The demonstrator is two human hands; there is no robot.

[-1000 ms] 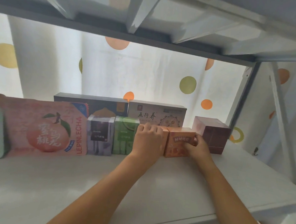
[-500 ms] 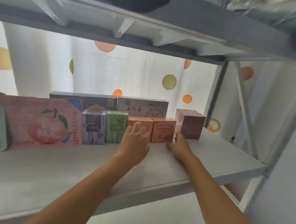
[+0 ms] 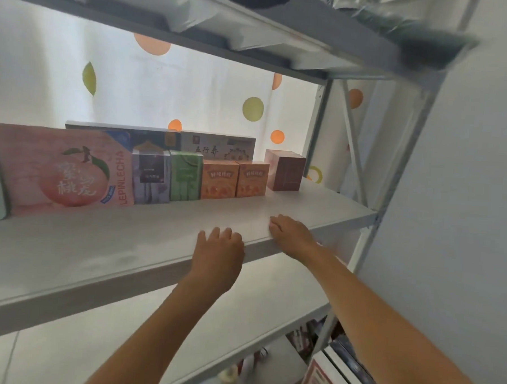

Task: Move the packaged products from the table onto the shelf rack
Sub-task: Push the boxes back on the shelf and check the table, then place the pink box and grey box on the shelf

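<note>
Both hands had drawn back from the orange boxes [image 3: 234, 178]; left hand [image 3: 218, 256] and right hand [image 3: 292, 233] hung loosely curled, empty. Best withdrawn low, clear of the shelf [image 3: 96, 257].

Head view looks slightly upward, close to the shelf [image 3: 143, 244] front edge.

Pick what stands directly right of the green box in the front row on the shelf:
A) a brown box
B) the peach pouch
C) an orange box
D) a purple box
C: an orange box stands against the right side of the green box.
</note>
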